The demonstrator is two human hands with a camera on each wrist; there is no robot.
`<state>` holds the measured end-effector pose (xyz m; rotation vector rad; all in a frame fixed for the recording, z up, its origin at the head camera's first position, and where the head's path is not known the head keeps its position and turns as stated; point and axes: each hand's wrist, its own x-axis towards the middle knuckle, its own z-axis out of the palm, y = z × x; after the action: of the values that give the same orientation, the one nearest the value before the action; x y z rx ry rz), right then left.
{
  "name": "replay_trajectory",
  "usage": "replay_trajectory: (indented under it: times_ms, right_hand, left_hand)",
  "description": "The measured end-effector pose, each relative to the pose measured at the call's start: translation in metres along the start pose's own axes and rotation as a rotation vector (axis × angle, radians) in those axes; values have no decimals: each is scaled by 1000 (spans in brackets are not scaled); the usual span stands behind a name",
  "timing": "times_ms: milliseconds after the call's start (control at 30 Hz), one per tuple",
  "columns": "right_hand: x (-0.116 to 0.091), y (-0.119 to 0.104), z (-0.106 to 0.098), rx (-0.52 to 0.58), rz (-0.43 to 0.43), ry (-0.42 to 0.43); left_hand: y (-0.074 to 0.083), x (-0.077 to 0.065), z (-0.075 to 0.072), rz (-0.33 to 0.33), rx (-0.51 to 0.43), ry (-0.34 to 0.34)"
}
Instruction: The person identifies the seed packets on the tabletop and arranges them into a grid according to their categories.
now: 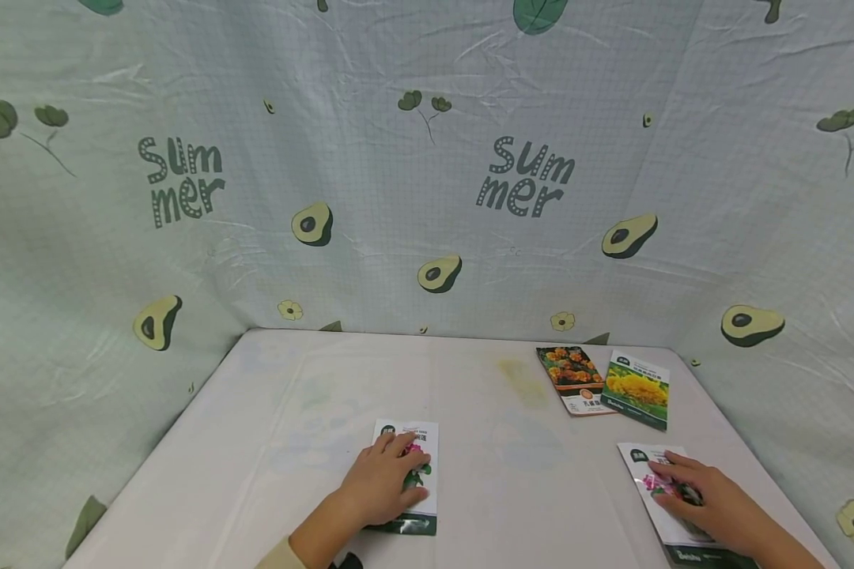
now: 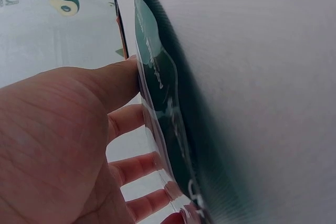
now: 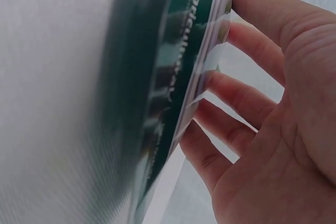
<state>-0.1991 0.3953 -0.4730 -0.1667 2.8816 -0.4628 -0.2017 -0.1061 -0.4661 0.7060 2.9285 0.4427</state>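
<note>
Quietly, the left hand (image 1: 383,479) rests on a white packet (image 1: 428,477) at the worktop's (image 1: 519,490) front middle, grip slack, fingers spread; the right hand (image 1: 715,502), grip likewise loose, touches a second white packet (image 1: 672,533) near the right edge; an orange-flowered packet (image 1: 572,378) and a yellow-flowered packet (image 1: 636,389) overlap beyond.
</note>
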Motion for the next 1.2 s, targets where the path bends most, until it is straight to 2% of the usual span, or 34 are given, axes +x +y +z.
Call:
replay_trajectory:
  times_ms: [233, 567, 933, 1200]
  right_hand:
    - [1, -1, 2, -9, 8, 2]
    - [1, -8, 2, -14, 56, -27]
    - [4, -7, 6, -23, 36, -1]
    - [2, -15, 5, -26, 34, 0]
  left_hand:
    - [1, -1, -2, 6, -5, -1]
    - [-3, -1, 4, 21, -9, 10]
    - [-3, 0, 3, 10, -8, 6]
    - [-3, 1, 4, 11, -7, 9]
